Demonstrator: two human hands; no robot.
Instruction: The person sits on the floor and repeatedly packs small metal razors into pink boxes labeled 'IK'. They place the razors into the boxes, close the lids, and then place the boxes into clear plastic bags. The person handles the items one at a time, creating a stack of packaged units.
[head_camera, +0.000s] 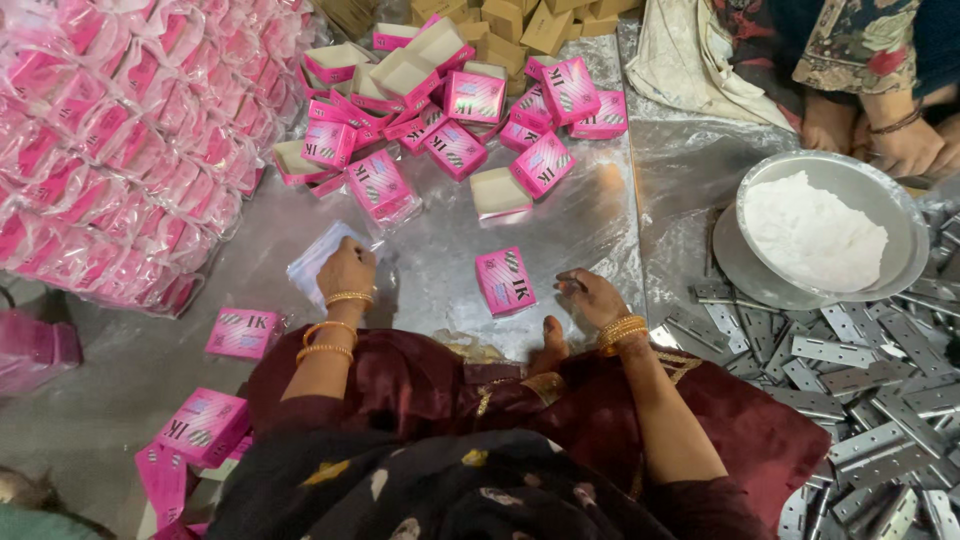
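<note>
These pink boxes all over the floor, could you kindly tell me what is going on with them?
A person sits on the floor among small pink boxes. Their left hand rests on a clear plastic bag; their right hand hovers open beside a single pink box. More boxes lie in a pile ahead, metal hinges to the right, near a bowl of white powder.
</note>
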